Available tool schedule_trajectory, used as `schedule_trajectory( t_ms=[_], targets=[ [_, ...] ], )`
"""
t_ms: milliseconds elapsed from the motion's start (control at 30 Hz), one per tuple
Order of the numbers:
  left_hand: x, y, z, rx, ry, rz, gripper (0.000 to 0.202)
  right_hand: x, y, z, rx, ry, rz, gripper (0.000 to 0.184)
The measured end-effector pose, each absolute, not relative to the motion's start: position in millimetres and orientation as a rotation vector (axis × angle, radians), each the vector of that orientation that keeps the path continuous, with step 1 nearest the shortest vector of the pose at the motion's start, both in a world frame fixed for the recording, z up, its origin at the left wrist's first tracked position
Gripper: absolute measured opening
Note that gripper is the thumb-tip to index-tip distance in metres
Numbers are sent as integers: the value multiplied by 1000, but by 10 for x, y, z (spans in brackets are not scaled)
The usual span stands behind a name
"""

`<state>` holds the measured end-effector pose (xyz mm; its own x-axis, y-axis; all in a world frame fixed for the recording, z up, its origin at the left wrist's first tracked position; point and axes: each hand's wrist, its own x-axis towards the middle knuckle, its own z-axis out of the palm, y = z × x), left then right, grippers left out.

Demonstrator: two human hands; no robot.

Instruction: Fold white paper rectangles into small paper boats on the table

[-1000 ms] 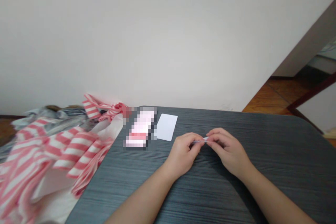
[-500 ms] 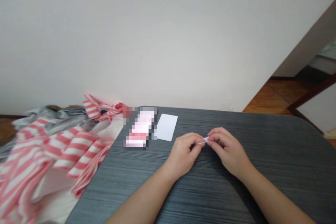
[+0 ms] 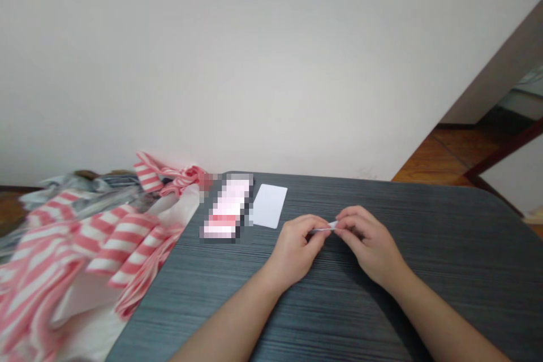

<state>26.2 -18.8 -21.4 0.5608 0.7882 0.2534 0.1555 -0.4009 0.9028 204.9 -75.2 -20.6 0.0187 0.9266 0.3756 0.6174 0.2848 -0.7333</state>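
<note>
Between my two hands is a small piece of white paper (image 3: 333, 225), apparently folded and mostly covered by fingers. My left hand (image 3: 299, 249) pinches its left end between thumb and fingers. At the other end, the thumb and fingertips of my right hand (image 3: 373, 243) are closed on the same paper. Both hands are just over the dark table. A flat white card (image 3: 270, 206) with rounded corners lies on the table beyond my left hand. Left of that card is a blurred-out pink and white rectangular object (image 3: 229, 203), possibly a phone.
The dark wood-grain table (image 3: 445, 249) stands against a pale wall (image 3: 271, 68). Left of it, a heap of red-and-white striped cloth (image 3: 114, 237) lies on a white surface, with grey clothes behind. Wooden floor (image 3: 436, 153) shows at the right.
The paper has shifted very slightly between my fingers; its visible edge near my left hand now looks flatter. My hands keep nearly the same place and grip.
</note>
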Motion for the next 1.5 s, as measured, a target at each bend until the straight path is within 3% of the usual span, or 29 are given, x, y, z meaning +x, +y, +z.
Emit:
schedule_trajectory(
  t_ms=[600, 900, 1033, 1300, 1500],
  targets=[
    [258, -189, -205, 1856, 791, 830, 17, 2049, -751, -249, -1429, -1638, 530, 9],
    [258, -192, -239, 1848, 838, 810, 14, 2060, -746, -198, -1430, -1693, 486, 16],
    [256, -194, -286, 1768, 825, 820, 22, 2048, -749, -181, -1435, -1685, 505, 16],
    [262, -193, -313, 1659, 832, 789, 25, 2025, -753, -319, -1445, -1538, 648, 4],
    [263, -204, -306, 1607, 841, 802, 23, 2038, -728, -405, -1527, -1426, 783, 14]
  ],
)
